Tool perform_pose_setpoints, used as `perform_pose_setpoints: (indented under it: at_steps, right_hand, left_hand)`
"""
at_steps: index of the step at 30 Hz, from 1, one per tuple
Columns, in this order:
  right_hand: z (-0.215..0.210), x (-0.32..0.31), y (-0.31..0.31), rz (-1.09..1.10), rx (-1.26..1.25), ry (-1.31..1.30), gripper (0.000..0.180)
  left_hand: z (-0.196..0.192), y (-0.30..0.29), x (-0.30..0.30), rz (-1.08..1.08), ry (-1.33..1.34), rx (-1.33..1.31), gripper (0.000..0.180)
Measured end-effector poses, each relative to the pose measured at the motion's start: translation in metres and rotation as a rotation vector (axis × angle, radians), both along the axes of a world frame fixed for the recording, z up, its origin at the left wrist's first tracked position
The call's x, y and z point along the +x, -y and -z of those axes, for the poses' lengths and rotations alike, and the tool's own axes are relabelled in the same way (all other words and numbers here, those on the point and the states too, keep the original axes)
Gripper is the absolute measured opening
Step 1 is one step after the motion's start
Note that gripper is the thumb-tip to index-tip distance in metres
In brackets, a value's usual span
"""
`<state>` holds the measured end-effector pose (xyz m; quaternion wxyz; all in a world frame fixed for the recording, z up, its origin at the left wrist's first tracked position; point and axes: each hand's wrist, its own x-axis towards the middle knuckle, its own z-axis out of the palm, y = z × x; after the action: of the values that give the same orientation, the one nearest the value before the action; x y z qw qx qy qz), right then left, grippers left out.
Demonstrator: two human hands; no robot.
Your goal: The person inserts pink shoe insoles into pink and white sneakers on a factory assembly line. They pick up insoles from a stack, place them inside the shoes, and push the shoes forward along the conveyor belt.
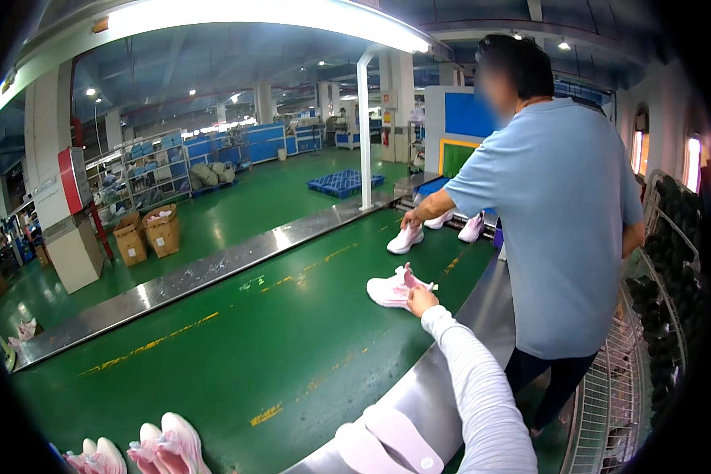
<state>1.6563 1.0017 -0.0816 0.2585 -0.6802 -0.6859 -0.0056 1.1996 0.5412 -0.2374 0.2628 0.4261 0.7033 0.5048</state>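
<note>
Stretched out from the lower right, my right hand [423, 299] is closed on the heel end of a pink and white sneaker [389, 291], just above or on the green conveyor belt [237, 347]; whether the shoe touches the belt I cannot tell. Its toe points left. My left hand is out of the picture. Beside my right forearm, two pale pink sole-shaped pieces [403, 437] lie on the metal edge. Farther up the belt, a co-worker's hand [411, 220] touches another white-pink sneaker [404, 239].
A co-worker in a light blue shirt [569, 213] stands at the belt's right side. More pink sneakers [180, 442] sit at the lower left. Another sneaker [472, 227] is at the far end. A wire rack [608, 395] with dark items stands at right; a metal rail [213, 268] borders the belt.
</note>
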Motion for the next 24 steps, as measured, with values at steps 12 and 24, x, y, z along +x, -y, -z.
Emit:
perform_pose_setpoints:
  at_steps: [12,24]
  right_hand:
    - [-0.005,-0.126,0.084,-0.435,-0.161,0.095,0.024]
    - [-0.102,-0.214,0.325,-1.249,-0.336,-0.31,0.034]
  left_hand:
    - [-0.064,-0.009,0.022,-0.084,-0.342,0.0,0.033]
    - [-0.062,-0.117,0.056,0.07,-0.308,0.246,0.036]
